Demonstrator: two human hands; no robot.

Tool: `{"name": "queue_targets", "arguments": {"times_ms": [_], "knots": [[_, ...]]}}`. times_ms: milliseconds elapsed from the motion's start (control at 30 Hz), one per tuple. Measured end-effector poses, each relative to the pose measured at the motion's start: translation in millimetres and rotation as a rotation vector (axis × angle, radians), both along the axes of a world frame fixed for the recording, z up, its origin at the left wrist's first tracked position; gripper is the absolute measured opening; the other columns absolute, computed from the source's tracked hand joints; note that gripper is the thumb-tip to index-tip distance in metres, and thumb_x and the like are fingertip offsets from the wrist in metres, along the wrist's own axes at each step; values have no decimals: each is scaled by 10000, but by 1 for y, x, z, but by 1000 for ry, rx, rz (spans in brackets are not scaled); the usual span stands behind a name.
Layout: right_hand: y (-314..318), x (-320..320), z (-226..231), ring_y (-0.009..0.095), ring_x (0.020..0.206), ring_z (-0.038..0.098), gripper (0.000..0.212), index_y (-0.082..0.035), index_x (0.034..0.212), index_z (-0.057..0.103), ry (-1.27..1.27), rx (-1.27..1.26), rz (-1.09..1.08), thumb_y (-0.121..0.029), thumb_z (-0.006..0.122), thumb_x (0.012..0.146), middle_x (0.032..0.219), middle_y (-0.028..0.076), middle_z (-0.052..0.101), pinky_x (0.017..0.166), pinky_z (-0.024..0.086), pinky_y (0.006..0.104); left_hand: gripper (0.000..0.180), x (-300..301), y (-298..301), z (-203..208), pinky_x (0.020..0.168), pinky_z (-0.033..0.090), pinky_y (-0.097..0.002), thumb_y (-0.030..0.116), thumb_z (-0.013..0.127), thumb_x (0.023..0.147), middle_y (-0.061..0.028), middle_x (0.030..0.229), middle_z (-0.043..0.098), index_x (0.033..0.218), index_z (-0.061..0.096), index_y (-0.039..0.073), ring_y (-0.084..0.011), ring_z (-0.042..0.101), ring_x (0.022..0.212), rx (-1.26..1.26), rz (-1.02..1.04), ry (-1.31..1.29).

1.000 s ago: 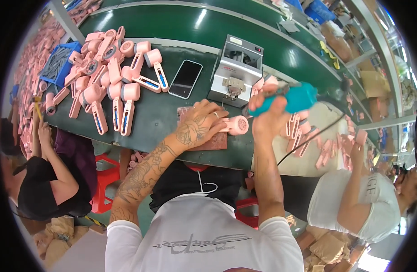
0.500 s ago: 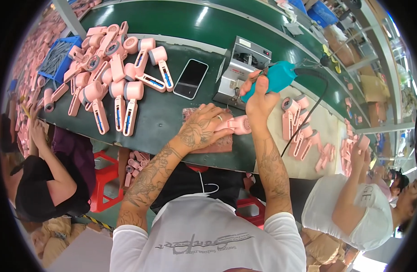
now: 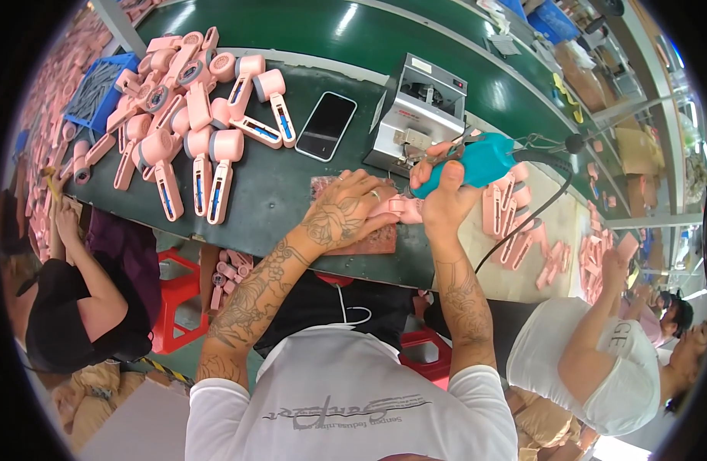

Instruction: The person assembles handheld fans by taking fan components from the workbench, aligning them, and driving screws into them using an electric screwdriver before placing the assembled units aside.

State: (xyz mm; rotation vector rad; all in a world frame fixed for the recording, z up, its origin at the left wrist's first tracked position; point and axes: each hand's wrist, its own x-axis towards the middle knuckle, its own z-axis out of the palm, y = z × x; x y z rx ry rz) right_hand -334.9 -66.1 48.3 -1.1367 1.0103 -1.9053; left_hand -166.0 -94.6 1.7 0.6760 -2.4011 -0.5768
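Note:
My left hand (image 3: 344, 209) is closed round a pink handheld fan (image 3: 406, 208), pressing it onto a mottled pinkish mat (image 3: 375, 244) on the bench. The palm hides most of the fan's body. In my right hand (image 3: 449, 198) is a teal electric screwdriver (image 3: 488, 160), lying tilted with its cable end up and to the right. Its tip is hidden behind the fingers, close above the fan's round head. I cannot tell whether it touches the fan.
A silver screw feeder (image 3: 419, 115) stands just beyond my right hand. A phone (image 3: 326, 125) lies left of it. Pink fans (image 3: 204, 104) pile up at left beside a blue bin (image 3: 101, 121) of grey parts; more fans (image 3: 515, 211) lie at right. The screwdriver's black cable (image 3: 549, 223) loops there. Co-workers sit on both sides.
My right hand has brought the screwdriver from beside the screw feeder toward me, over the fan's head, which it now partly covers. My left hand keeps its hold on the fan.

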Motion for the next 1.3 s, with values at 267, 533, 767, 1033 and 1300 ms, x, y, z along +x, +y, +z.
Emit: {"name": "queue_targets", "arguments": {"times_ms": [267, 533, 767, 1033, 1300], "knots": [[-3, 3, -11, 170, 610, 513, 488, 5, 987, 506, 104, 65, 0, -465, 636, 965, 711, 77, 525, 552, 455, 313, 472, -2, 1, 2, 1036, 420, -494, 453, 607, 930, -116, 1171, 618, 1164, 644, 45, -307, 555, 1141, 15, 26, -161], [-6, 7, -10, 165, 602, 510, 492, 3, 981, 508, 104, 58, -4, -473, 632, 966, 710, 75, 523, 554, 455, 307, 449, -2, 2, -2, 987, 428, -469, 437, 631, 918, -127, 1126, 610, 1093, 645, 24, -315, 553, 1093, -35, 49, -98], [-27, -5, 15, 134, 594, 576, 417, 15, 1038, 577, 103, -69, -133, -397, 620, 991, 683, 41, 575, 541, 442, 256, 416, 1, 3, 1, 944, 447, -462, 371, 642, 919, -124, 1127, 606, 1175, 636, 43, -319, 559, 1058, -93, 33, 3], [-56, -14, -4, 171, 593, 560, 433, -3, 974, 533, 220, -143, -128, -428, 613, 990, 704, 68, 554, 545, 463, 297, 361, 0, 5, 1, 1007, 429, -511, 271, 571, 937, -117, 1207, 605, 1233, 615, 69, -293, 544, 1136, -31, 1, -58], [-10, -2, 17, 121, 579, 557, 421, 11, 1017, 578, 130, 70, -158, -409, 608, 997, 691, 32, 566, 505, 422, 246, 352, -1, 5, 0, 920, 450, -431, 206, 612, 889, -107, 1107, 616, 1215, 630, 71, -308, 561, 1016, -63, 16, 37]]}}
